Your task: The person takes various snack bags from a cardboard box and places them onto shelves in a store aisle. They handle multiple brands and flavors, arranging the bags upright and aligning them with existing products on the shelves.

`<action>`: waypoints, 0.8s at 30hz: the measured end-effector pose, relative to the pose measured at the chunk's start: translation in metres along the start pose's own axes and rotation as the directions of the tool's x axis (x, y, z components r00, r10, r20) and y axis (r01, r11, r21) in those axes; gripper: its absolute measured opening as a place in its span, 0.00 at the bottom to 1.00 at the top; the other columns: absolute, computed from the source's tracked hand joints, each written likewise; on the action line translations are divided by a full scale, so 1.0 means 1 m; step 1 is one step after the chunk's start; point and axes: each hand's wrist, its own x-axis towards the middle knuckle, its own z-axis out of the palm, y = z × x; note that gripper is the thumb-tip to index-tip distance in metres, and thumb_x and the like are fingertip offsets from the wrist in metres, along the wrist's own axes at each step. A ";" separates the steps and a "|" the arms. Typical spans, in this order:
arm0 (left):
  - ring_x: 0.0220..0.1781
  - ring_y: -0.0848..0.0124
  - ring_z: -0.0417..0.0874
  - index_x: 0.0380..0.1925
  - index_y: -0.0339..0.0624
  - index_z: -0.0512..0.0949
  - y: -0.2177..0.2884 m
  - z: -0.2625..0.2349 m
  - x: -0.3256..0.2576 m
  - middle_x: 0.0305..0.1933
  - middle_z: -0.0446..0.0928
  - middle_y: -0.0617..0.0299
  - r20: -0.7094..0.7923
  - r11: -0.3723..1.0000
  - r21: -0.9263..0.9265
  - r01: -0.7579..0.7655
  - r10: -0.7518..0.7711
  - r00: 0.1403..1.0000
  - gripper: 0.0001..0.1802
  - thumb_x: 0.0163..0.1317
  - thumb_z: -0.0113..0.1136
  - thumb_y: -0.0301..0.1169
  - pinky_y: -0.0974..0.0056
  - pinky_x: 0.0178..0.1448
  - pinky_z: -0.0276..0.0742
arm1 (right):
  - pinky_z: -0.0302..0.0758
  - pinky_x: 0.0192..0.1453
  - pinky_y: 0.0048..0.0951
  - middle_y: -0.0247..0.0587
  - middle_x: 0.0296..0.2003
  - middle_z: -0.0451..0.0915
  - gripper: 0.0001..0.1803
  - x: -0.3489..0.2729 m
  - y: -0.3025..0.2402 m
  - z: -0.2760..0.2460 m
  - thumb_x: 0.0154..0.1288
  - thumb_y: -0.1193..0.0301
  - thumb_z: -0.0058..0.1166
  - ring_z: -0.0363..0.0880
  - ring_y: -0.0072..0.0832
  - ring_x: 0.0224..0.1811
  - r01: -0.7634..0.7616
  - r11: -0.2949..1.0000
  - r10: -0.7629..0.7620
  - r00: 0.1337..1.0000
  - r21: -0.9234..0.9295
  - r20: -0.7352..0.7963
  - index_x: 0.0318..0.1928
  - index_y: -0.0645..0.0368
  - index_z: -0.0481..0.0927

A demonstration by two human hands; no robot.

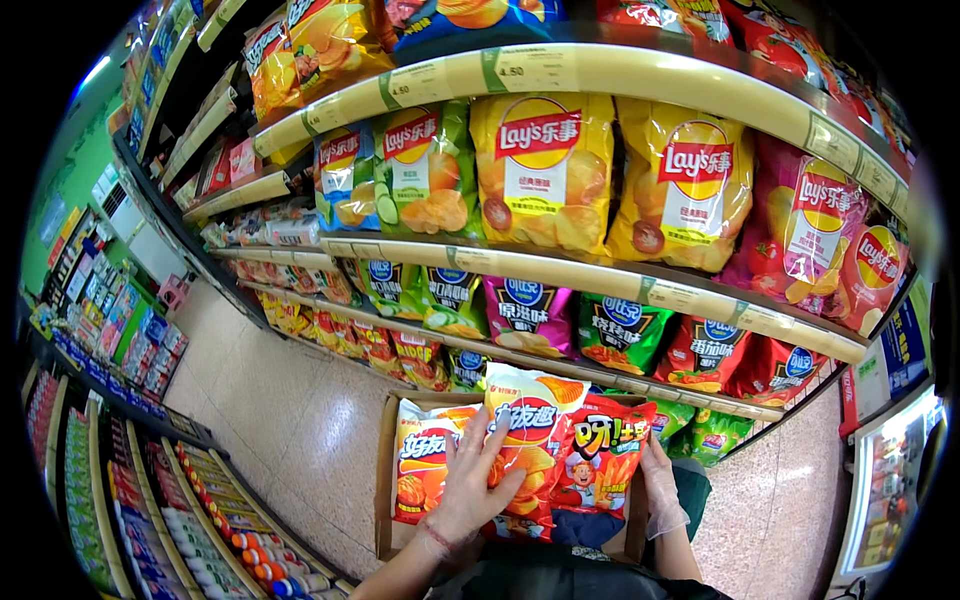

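Both hands wear thin clear gloves. My left hand [470, 480] lies with spread fingers over the front of a white-and-orange chip bag [533, 405] and the edge of the orange-and-white chip bag [421, 440] beside it. These bags stand upright in an open cardboard box [385, 480] in front of me. To their right, a red snack bag [602, 450] with a cartoon chef leans slightly. My right hand [662, 490] is closed along the right edge of that red bag, beside the box's wall; some of its fingertips are hidden. Dark blue material [580, 528] shows low in the box.
Curved shelves with pale price rails [480, 262] rise ahead, packed with yellow chip bags [543, 170] and smaller bags [528, 312] below. Tiled floor [265, 400] runs along the left, past a lower shelf of bottles [190, 520]. A lit cooler [885, 490] stands at right.
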 end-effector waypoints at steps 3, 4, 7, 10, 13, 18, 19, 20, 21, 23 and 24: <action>0.76 0.47 0.54 0.69 0.45 0.63 -0.014 -0.009 0.004 0.75 0.52 0.44 0.005 0.999 -0.025 -0.040 0.040 0.999 0.39 0.59 0.63 0.42 0.31 0.72 0.40 | 0.57 0.73 0.26 0.37 0.69 0.64 0.33 0.000 0.007 0.010 0.74 0.65 0.48 0.61 0.24 0.69 0.060 0.998 -0.061 0.998 -0.030 -0.031 0.73 0.62 0.55; 0.76 0.47 0.55 0.69 0.45 0.63 -0.019 -0.009 0.008 0.75 0.53 0.43 0.000 0.997 -0.034 -0.063 0.064 0.998 0.38 0.60 0.62 0.44 0.31 0.71 0.41 | 0.57 0.72 0.26 0.38 0.69 0.64 0.32 0.001 0.007 0.011 0.75 0.66 0.48 0.61 0.24 0.69 0.082 0.996 -0.084 0.996 -0.038 -0.044 0.73 0.63 0.55; 0.78 0.50 0.50 0.71 0.48 0.60 -0.037 -0.012 0.019 0.76 0.51 0.47 0.046 0.992 -0.072 -0.100 0.103 0.994 0.39 0.60 0.61 0.41 0.31 0.73 0.39 | 0.58 0.71 0.26 0.37 0.67 0.66 0.30 -0.004 0.006 0.023 0.75 0.66 0.46 0.63 0.24 0.68 0.114 0.992 -0.118 0.987 -0.050 -0.107 0.72 0.63 0.57; 0.77 0.50 0.52 0.71 0.48 0.61 -0.054 -0.014 0.027 0.75 0.53 0.46 0.058 0.987 -0.085 -0.136 0.141 0.988 0.39 0.59 0.61 0.43 0.30 0.72 0.40 | 0.60 0.70 0.25 0.35 0.65 0.68 0.29 -0.014 0.002 0.047 0.76 0.66 0.46 0.64 0.23 0.66 0.175 0.984 -0.177 0.975 -0.028 -0.133 0.71 0.62 0.59; 0.77 0.49 0.54 0.70 0.49 0.62 -0.069 -0.026 0.033 0.75 0.54 0.45 0.071 0.979 -0.088 -0.183 0.189 0.979 0.39 0.59 0.61 0.45 0.29 0.72 0.41 | 0.62 0.69 0.25 0.34 0.63 0.70 0.28 -0.014 0.023 0.061 0.76 0.65 0.46 0.66 0.22 0.64 0.206 0.978 -0.199 0.970 0.040 -0.142 0.71 0.61 0.60; 0.77 0.49 0.53 0.71 0.48 0.61 -0.102 -0.054 0.040 0.75 0.54 0.44 0.114 0.971 -0.097 -0.218 0.228 0.967 0.39 0.61 0.60 0.46 0.30 0.72 0.40 | 0.68 0.66 0.28 0.36 0.62 0.72 0.28 -0.008 0.054 0.096 0.75 0.66 0.48 0.71 0.25 0.61 0.267 0.957 -0.242 0.950 0.116 -0.196 0.71 0.61 0.60; 0.77 0.49 0.53 0.71 0.48 0.61 -0.111 -0.061 0.039 0.75 0.53 0.44 0.122 0.971 -0.103 -0.217 0.229 0.966 0.39 0.61 0.60 0.46 0.30 0.72 0.40 | 0.66 0.67 0.27 0.35 0.62 0.71 0.29 -0.007 0.059 0.104 0.75 0.66 0.48 0.69 0.24 0.62 0.256 0.957 -0.228 0.954 0.135 -0.194 0.71 0.60 0.59; 0.77 0.49 0.53 0.71 0.48 0.61 -0.119 -0.067 0.039 0.75 0.53 0.44 0.131 0.970 -0.107 -0.216 0.230 0.964 0.39 0.61 0.60 0.47 0.30 0.73 0.39 | 0.65 0.67 0.26 0.35 0.63 0.70 0.29 -0.005 0.065 0.111 0.75 0.67 0.48 0.68 0.23 0.63 0.245 0.957 -0.214 0.958 0.155 -0.192 0.72 0.60 0.58; 0.77 0.49 0.53 0.71 0.49 0.61 -0.128 -0.074 0.038 0.75 0.53 0.44 0.140 0.970 -0.112 -0.216 0.231 0.963 0.39 0.61 0.60 0.47 0.31 0.73 0.39 | 0.65 0.67 0.25 0.35 0.63 0.70 0.29 -0.001 0.071 0.115 0.75 0.68 0.48 0.68 0.23 0.62 0.255 0.958 -0.228 0.956 0.134 -0.185 0.72 0.60 0.59; 0.77 0.48 0.52 0.72 0.48 0.59 -0.143 -0.084 0.036 0.75 0.51 0.42 0.151 0.968 -0.118 -0.221 0.237 0.960 0.40 0.61 0.60 0.47 0.30 0.72 0.39 | 0.64 0.68 0.25 0.34 0.63 0.70 0.29 0.002 0.073 0.129 0.75 0.69 0.47 0.67 0.22 0.62 0.282 0.959 -0.274 0.947 0.027 -0.168 0.72 0.61 0.58; 0.77 0.47 0.52 0.72 0.48 0.58 -0.150 -0.091 0.035 0.76 0.51 0.42 0.156 0.968 -0.121 -0.222 0.239 0.958 0.41 0.61 0.60 0.47 0.30 0.72 0.39 | 0.63 0.68 0.25 0.33 0.63 0.69 0.29 0.002 0.070 0.138 0.75 0.70 0.47 0.66 0.21 0.62 0.306 0.952 -0.304 0.941 -0.009 -0.150 0.72 0.61 0.58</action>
